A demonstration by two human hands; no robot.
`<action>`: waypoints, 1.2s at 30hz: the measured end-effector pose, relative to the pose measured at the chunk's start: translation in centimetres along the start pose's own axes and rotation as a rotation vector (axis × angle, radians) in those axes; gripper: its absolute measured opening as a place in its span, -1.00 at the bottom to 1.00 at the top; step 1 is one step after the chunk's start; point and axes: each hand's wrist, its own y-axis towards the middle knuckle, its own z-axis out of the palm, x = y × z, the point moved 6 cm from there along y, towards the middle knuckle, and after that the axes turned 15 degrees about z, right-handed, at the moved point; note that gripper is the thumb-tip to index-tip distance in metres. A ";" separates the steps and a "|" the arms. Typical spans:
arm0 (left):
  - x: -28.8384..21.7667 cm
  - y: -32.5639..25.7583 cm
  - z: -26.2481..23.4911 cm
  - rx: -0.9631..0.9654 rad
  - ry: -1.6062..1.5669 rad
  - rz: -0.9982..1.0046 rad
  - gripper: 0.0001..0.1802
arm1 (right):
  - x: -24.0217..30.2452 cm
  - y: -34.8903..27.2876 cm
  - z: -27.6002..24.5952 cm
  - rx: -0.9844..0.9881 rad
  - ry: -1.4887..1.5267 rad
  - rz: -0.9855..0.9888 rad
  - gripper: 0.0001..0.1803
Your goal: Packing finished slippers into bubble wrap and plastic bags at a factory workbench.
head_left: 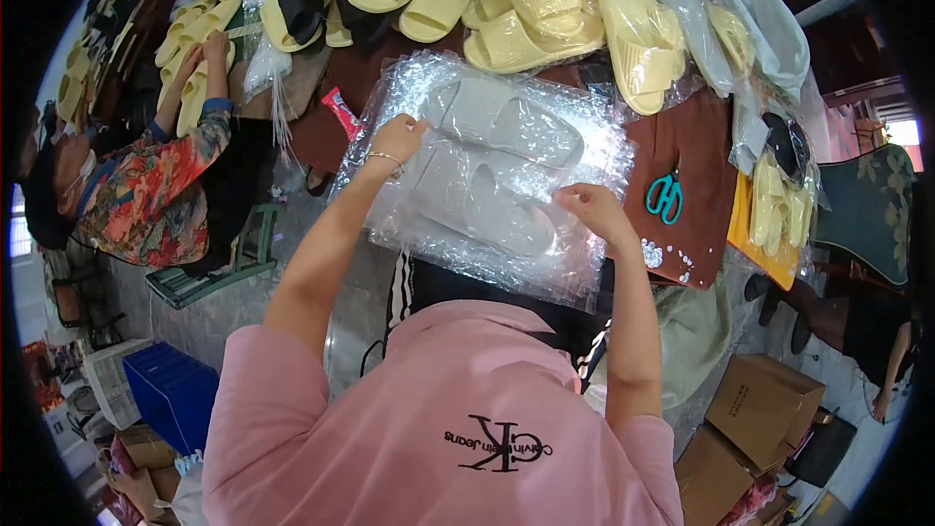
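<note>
A pair of pale grey slippers (492,161) lies inside a clear, crinkled plastic bag (584,146) on a brown table (696,151). My left hand (397,136) pinches the bag's upper left part, next to the far slipper. My right hand (589,206) pinches the plastic at the bag's right side, beside the near slipper. Both forearms reach up from my pink shirt (438,409).
Several yellow slippers (545,15) are heaped at the far side of the table, some in bags. Teal-handled scissors (665,197) lie right of the bag. A person in a floral top (146,195) works at the left. Cardboard boxes (760,409) and a blue crate (170,394) stand on the floor.
</note>
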 end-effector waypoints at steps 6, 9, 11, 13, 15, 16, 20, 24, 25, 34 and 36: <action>-1.5 -0.7 -0.3 -0.216 0.112 0.350 -0.72 | 1.4 -0.2 0.7 0.084 0.112 0.051 -0.63; -1.3 -1.1 -0.3 -0.270 0.065 0.282 -0.81 | 2.1 -0.7 1.4 0.342 0.576 -0.197 -0.60; 0.6 -1.1 -0.7 -0.254 0.016 0.246 -0.82 | 3.9 -2.3 0.9 0.780 1.370 -0.400 -0.60; 1.0 -1.0 -0.7 -0.219 -0.014 0.145 -0.81 | 3.9 -2.1 0.8 0.825 1.426 -0.307 -0.62; 0.5 -1.3 -0.5 -0.216 0.003 0.117 -0.81 | 3.0 -0.6 1.8 0.789 1.297 -0.094 -0.55; 0.2 -1.2 -0.3 -0.217 0.022 0.089 -0.82 | 2.5 -0.1 1.8 0.779 1.296 -0.099 -0.55; -0.6 0.2 1.9 -0.091 0.096 0.146 -0.68 | 1.4 1.7 2.5 0.250 0.418 -0.172 -0.51; 2.7 -0.9 1.0 -0.178 -0.036 0.179 -0.79 | 8.6 2.2 5.4 -0.218 -0.359 -0.592 -0.38; 1.9 0.4 1.9 -0.171 0.059 0.191 -0.80 | 6.3 4.8 6.9 -0.424 -0.298 -0.659 -0.34; 6.1 0.6 0.8 -0.321 0.122 0.339 -0.78 | 7.4 1.6 5.7 -0.548 -0.282 -0.699 -0.84; 10.4 0.1 0.0 -0.406 -0.042 0.100 -0.77 | 7.0 1.2 5.5 -0.545 -0.270 -0.667 -0.86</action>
